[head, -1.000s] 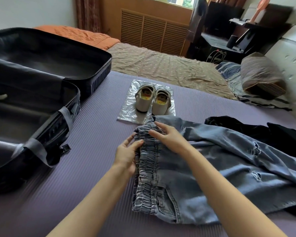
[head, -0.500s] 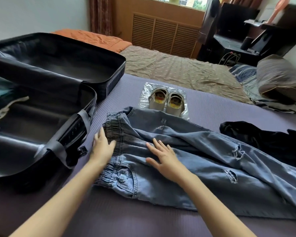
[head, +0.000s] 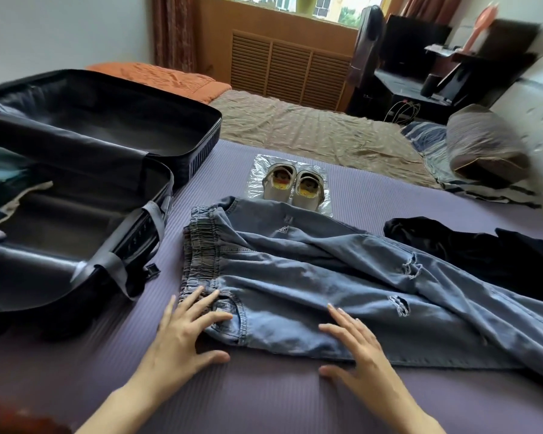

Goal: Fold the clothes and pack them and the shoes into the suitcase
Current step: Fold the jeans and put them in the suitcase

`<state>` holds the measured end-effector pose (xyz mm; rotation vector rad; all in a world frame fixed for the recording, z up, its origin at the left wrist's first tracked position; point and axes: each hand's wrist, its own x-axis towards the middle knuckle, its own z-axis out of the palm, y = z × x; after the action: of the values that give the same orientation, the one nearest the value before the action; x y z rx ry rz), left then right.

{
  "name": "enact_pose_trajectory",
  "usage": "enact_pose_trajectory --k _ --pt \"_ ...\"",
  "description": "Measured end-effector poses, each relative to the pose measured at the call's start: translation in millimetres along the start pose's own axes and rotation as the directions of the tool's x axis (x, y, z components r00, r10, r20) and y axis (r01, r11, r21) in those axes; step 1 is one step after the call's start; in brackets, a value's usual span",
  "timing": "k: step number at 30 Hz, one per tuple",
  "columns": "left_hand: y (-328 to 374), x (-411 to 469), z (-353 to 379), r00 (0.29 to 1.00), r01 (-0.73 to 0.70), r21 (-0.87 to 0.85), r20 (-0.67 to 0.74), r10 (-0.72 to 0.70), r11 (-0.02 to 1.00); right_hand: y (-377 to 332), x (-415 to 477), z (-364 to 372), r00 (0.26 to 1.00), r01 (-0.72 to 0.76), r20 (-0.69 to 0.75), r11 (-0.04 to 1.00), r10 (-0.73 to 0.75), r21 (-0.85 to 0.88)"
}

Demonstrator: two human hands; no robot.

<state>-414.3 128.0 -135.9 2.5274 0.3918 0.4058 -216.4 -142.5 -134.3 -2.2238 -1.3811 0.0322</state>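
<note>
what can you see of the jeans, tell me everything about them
The jeans are faded blue denim with a gathered elastic waistband, a front pocket and frayed rips on the legs. They lie creased on the purple ribbed mat, waistband toward the suitcase, legs running off right. The left hand rests open on the pocket corner, the right hand flat on the near edge. The far edge reaches the plastic sheet under the shoes.

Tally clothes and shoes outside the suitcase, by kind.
Jeans: 1
Black clothing heap: 1
Shoes: 2
Total: 4
</note>
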Motion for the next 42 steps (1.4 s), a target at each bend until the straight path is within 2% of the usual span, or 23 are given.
enact_pose_trajectory --k 2,5,9,12,15,17,19,23,26,27,28,30,33,38,40,42 --pt "-2.2 -1.2 -5.0 0.999 -0.029 0.027 -0.018 0.030 0.999 4.9 -9.9 -1.7 0.992 -0.089 -0.092 0.995 0.092 0.039" --pt "-7.5 6.0 -9.5 0.999 -0.051 0.051 -0.016 0.052 0.997 5.9 -18.5 -3.8 0.973 -0.155 -0.178 0.987 0.146 -0.038" --pt "2.2 5.9 -28.3 0.995 -0.022 -0.037 -0.097 0.018 0.999 -16.4 -21.4 -10.5 0.938 -0.164 -0.327 0.977 0.112 -0.135" --pt "-4.5 0.4 -45.9 0.990 -0.052 0.051 -0.126 0.058 0.997 -41.3 -28.8 -25.6 0.906 -0.087 -0.423 0.976 -0.005 -0.199" --pt "-23.1 -11.6 -49.7 0.994 -0.082 0.139 -0.063 0.091 0.987 -57.1 -44.7 -24.1 0.914 0.072 -0.370 0.962 -0.169 -0.262" --pt "-32.5 -18.4 -45.4 0.994 -0.113 0.226 0.022 0.111 0.968 -59.9 -54.5 -10.6 0.933 0.103 -0.304 0.952 -0.193 -0.288" --pt "-37.6 -20.0 -45.5 0.989 -0.129 0.225 0.105 0.107 0.966 -57.5 -60.0 1.1 0.929 0.118 -0.309 0.953 -0.205 -0.278" --pt "-25.6 -13.9 -57.6 0.984 -0.177 0.321 0.077 0.161 0.930 -66.4 -58.4 1.2 0.903 0.166 -0.350 0.954 -0.248 -0.249" --pt "-12.6 -12.1 -63.1 0.979 -0.055 0.362 0.205 -0.022 0.930 -69.2 -61.8 8.2 0.928 0.197 -0.257 0.942 -0.268 -0.273" --pt "-8.6 -12.0 -66.0 0.956 0.006 0.276 0.282 -0.087 0.961 -67.2 -63.1 10.2 0.941 0.201 -0.217 0.944 -0.261 -0.263" --pt "-7.1 -11.1 -65.4 0.961 -0.007 0.154 0.275 -0.036 0.988 -65.7 -63.1 10.3 0.953 0.193 -0.188 0.953 -0.239 -0.233" --pt "1.7 -1.2 -63.7 0.994 0.032 0.019 0.103 -0.034 0.999 -65.4 -56.2 2.7 0.973 0.130 -0.174 0.983 -0.152 -0.130" --pt "15.9 21.6 -45.6 0.997 0.075 0.121 0.017 -0.077 0.990 -61.5 -30.1 -9.9 0.974 -0.038 -0.220 0.997 0.050 0.060" --pt "51.6 43.2 7.9 0.980 0.023 0.264 0.182 -0.073 0.964 -30.3 24.7 -27.6 0.934 -0.287 -0.183 0.950 0.306 0.125" --pt "57.7 38.6 28.9 0.972 -0.059 0.332 0.234 -0.022 0.942 -20.5 29.6 -30.2 0.927 -0.345 -0.114 0.931 0.358 0.122" --pt "55.7 28.4 44.1 0.949 -0.089 0.365 0.312 -0.032 0.927 -12.9 19.6 -24.1 0.941 -0.338 -0.025 0.941 0.338 0.009"
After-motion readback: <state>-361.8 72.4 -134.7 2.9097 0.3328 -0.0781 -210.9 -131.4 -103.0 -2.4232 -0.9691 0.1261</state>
